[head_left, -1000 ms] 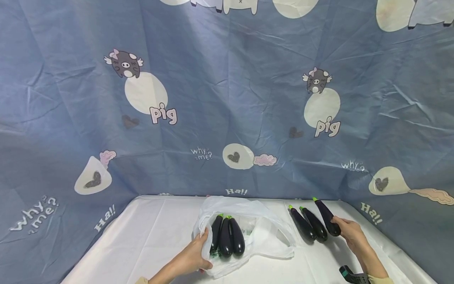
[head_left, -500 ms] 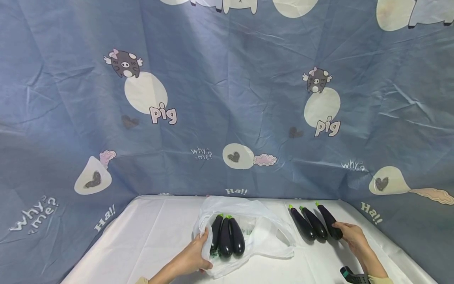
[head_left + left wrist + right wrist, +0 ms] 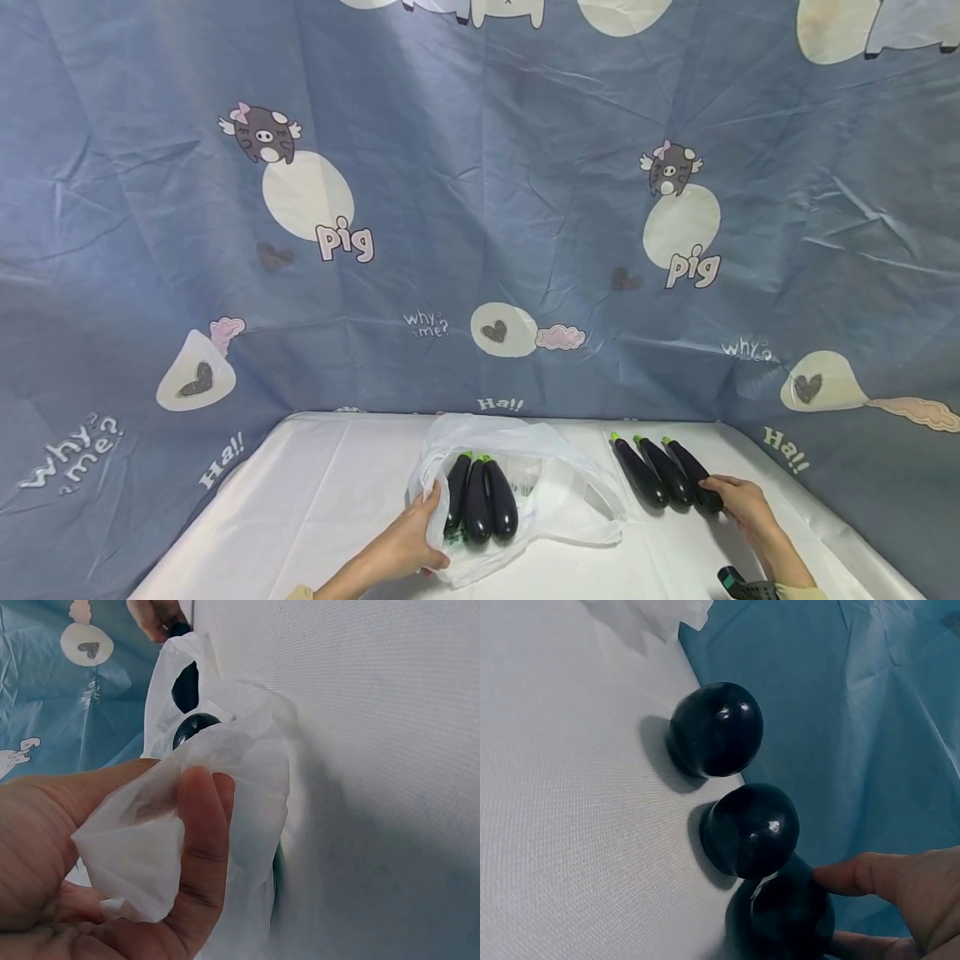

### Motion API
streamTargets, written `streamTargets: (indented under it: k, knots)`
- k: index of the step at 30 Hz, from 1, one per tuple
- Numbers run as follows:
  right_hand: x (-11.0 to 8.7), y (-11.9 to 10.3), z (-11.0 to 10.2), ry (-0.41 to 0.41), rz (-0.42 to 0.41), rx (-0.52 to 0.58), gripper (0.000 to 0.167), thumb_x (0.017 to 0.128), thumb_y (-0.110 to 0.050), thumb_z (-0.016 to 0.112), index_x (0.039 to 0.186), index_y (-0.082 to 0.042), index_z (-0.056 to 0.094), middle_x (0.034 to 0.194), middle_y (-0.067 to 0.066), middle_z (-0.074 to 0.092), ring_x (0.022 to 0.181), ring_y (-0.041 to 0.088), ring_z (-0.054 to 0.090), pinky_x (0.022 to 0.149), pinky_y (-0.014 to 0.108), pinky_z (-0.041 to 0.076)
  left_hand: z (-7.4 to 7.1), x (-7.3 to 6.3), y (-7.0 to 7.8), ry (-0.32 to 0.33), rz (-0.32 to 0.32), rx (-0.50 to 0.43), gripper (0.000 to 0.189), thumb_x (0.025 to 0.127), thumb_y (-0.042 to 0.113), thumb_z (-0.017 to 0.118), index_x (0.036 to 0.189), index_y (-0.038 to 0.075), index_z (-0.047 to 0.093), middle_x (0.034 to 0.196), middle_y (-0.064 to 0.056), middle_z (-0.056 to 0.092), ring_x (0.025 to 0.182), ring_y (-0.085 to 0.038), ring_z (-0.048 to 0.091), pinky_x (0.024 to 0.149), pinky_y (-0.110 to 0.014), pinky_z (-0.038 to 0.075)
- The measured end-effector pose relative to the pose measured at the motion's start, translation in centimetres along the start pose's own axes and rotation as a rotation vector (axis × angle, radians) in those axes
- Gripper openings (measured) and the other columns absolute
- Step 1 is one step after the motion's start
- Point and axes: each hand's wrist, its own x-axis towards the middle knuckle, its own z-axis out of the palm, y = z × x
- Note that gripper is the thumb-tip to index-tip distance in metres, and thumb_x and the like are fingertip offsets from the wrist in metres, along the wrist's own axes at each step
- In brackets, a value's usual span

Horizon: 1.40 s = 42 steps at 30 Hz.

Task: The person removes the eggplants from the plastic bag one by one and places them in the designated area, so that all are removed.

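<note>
My left hand [image 3: 411,537] grips the near-left edge of a white plastic bag [image 3: 566,500]. In the left wrist view, thumb and fingers pinch a fold of its thin film. Three dark eggplants [image 3: 477,504] with green stems lie side by side in the bag's open mouth. To the right, another three form a slanted row, stems pointing away. The rightmost eggplant [image 3: 686,468] of that row has its near end between the thumb and fingers of my right hand [image 3: 741,500]. Beside it lie the middle eggplant [image 3: 751,829] and the left one [image 3: 717,729].
A white cloth [image 3: 322,492] covers the table. Behind it hangs a blue curtain [image 3: 525,208] printed with pigs and lettering, reaching round both sides. A dark watch-like band [image 3: 750,587] sits on the right wrist.
My right hand has lowered the rightmost eggplant and shifted it left, so it now lies close against the middle one. The left hand and bag have stayed still.
</note>
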Motion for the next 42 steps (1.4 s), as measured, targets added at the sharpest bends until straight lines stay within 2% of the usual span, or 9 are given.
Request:
streamTargets:
  k: [13, 19, 26, 28, 33, 38, 39, 40, 42]
  knots:
    - [-0.1, 0.0, 0.3, 0.037, 0.015, 0.007, 0.092, 0.078, -0.04, 0.073, 0.137, 0.017, 0.034, 0.142, 0.041, 0.03, 0.131, 0.056, 0.028, 0.111, 0.066, 0.022, 0.0, 0.0, 0.0, -0.005, 0.008, -0.001, 0.11, 0.062, 0.001, 0.081, 0.148, -0.013, 0.014, 0.146, -0.048, 0.008, 0.063, -0.017, 0.057, 0.044, -0.027, 0.054]
    - [0.0, 0.2, 0.1, 0.084, 0.006, 0.017, 0.092, 0.078, -0.04, 0.074, 0.136, 0.019, 0.034, 0.138, 0.041, 0.035, 0.128, 0.055, 0.033, 0.11, 0.065, 0.026, 0.0, 0.0, -0.1, -0.002, 0.005, 0.001, 0.11, 0.062, 0.001, 0.081, 0.148, -0.013, 0.014, 0.146, -0.048, 0.009, 0.066, -0.018, 0.058, 0.044, -0.027, 0.054]
    - [-0.3, -0.6, 0.1, 0.168, -0.038, 0.001, 0.079, 0.086, -0.038, 0.067, 0.134, 0.017, 0.039, 0.138, 0.039, 0.038, 0.127, 0.054, 0.037, 0.105, 0.063, 0.036, 0.0, -0.1, 0.0, 0.002, 0.009, 0.007, 0.11, 0.062, 0.001, 0.081, 0.148, -0.013, 0.015, 0.146, -0.048, 0.009, 0.066, -0.018, 0.058, 0.043, -0.026, 0.053]
    - [0.4, -0.4, 0.1, 0.198, -0.042, 0.006, 0.075, 0.086, -0.037, 0.066, 0.135, 0.014, 0.04, 0.14, 0.038, 0.038, 0.128, 0.052, 0.038, 0.105, 0.062, 0.036, 0.0, -0.1, 0.1, 0.001, 0.01, 0.004, 0.11, 0.062, 0.001, 0.081, 0.148, -0.013, 0.014, 0.146, -0.048, 0.009, 0.064, -0.017, 0.057, 0.043, -0.026, 0.053]
    - [4.6, 2.3, 0.2, 0.279, -0.087, -0.003, 0.076, 0.088, -0.046, 0.063, 0.139, 0.007, 0.042, 0.14, 0.031, 0.043, 0.128, 0.048, 0.04, 0.102, 0.06, 0.039, -0.1, -0.1, 0.1, -0.006, 0.004, -0.003, 0.111, 0.062, 0.001, 0.081, 0.148, -0.013, 0.014, 0.147, -0.047, 0.008, 0.063, -0.018, 0.057, 0.044, -0.027, 0.054]
    - [0.6, -1.3, 0.6, 0.239, -0.107, 0.036, 0.073, 0.09, -0.04, 0.061, 0.141, 0.007, 0.04, 0.142, 0.032, 0.041, 0.131, 0.049, 0.036, 0.106, 0.064, 0.033, 0.0, -0.1, 0.0, -0.005, -0.001, -0.006, 0.111, 0.061, 0.0, 0.081, 0.149, -0.012, 0.014, 0.146, -0.048, 0.009, 0.063, -0.018, 0.057, 0.044, -0.027, 0.054]
    - [0.5, -1.6, 0.7, 0.253, -0.116, 0.023, 0.071, 0.09, -0.041, 0.061, 0.14, 0.006, 0.042, 0.139, 0.03, 0.047, 0.127, 0.045, 0.044, 0.101, 0.06, 0.041, 0.0, -0.2, 0.0, -0.005, 0.001, -0.009, 0.111, 0.061, -0.001, 0.081, 0.149, -0.012, 0.014, 0.146, -0.048, 0.009, 0.063, -0.018, 0.057, 0.044, -0.027, 0.054]
    - [-0.4, -2.4, 0.7, 0.225, -0.129, 0.029, 0.069, 0.09, -0.038, 0.062, 0.139, 0.007, 0.043, 0.138, 0.031, 0.047, 0.126, 0.046, 0.044, 0.1, 0.061, 0.041, 0.0, -0.1, 0.0, -0.004, 0.002, -0.009, 0.111, 0.061, -0.001, 0.081, 0.149, -0.012, 0.014, 0.146, -0.048, 0.009, 0.063, -0.018, 0.057, 0.044, -0.027, 0.054]
    - [0.8, -1.8, 0.9, 0.224, -0.151, 0.022, 0.065, 0.091, -0.04, 0.062, 0.138, 0.003, 0.047, 0.132, 0.026, 0.054, 0.119, 0.039, 0.052, 0.092, 0.051, 0.05, 0.0, -0.1, 0.0, -0.004, 0.006, -0.013, 0.111, 0.061, -0.001, 0.081, 0.149, -0.012, 0.014, 0.146, -0.047, 0.009, 0.063, -0.018, 0.057, 0.044, -0.027, 0.054]
